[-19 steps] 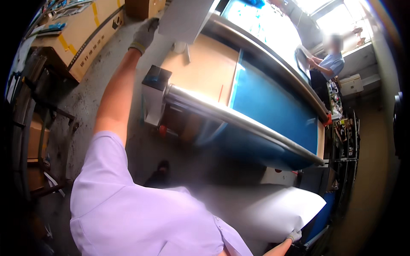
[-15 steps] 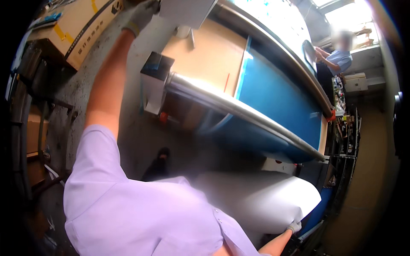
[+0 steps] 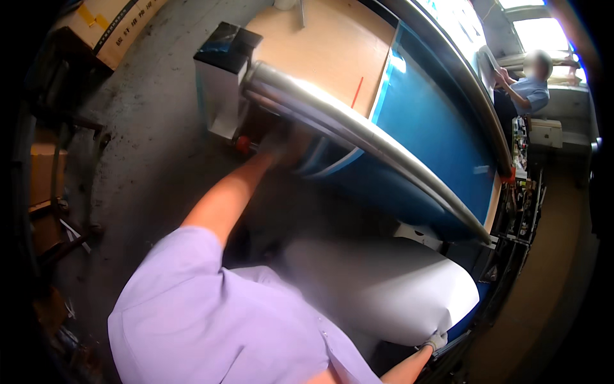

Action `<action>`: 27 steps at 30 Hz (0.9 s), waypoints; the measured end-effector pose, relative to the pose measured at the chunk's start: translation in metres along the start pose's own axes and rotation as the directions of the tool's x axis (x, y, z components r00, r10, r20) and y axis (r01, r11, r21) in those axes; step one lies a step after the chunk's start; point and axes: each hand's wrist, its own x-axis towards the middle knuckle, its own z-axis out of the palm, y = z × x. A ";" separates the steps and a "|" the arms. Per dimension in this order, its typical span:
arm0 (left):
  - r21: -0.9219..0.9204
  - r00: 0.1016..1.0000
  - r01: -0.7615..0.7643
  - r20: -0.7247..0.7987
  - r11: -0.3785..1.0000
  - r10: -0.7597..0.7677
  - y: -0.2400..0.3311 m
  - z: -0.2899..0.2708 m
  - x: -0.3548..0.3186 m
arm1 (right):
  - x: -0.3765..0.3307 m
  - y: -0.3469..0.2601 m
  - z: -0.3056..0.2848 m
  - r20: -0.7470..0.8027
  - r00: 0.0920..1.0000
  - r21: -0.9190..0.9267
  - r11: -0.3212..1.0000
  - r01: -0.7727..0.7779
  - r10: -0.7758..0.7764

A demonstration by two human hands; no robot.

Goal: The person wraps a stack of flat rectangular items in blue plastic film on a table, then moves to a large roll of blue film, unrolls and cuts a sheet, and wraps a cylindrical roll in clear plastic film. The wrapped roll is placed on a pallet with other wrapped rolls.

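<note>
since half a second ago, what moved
The left hand came down from the white sheet up top to just under the steel roller; whether it grips anything is unclear. The right hand stayed on the white roll's edge.

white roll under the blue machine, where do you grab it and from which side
Probably by its ends, coming in along its axis. The white roll is a long, fat, smooth cylinder lying on its side, too thick to wrap from above. The gloved right hand already cups its near end. The left hand is up under the steel roller, away from the roll, so the far end has no hand on it.
</note>
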 end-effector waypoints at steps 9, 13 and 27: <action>0.350 0.985 -0.050 -0.138 0.935 0.105 0.100 0.034 0.018 | -0.007 0.132 -0.071 -0.080 0.997 0.006 1.000 -0.008 0.009; 0.137 0.973 -0.013 -0.225 0.991 0.044 0.058 0.057 0.023 | -0.003 0.166 -0.079 -0.064 0.998 -0.097 0.995 -0.025 0.019; 0.242 0.943 0.298 -0.224 0.923 -0.246 -0.084 0.108 -0.055 | -0.018 0.184 -0.062 -0.087 0.993 -0.146 0.985 -0.091 0.079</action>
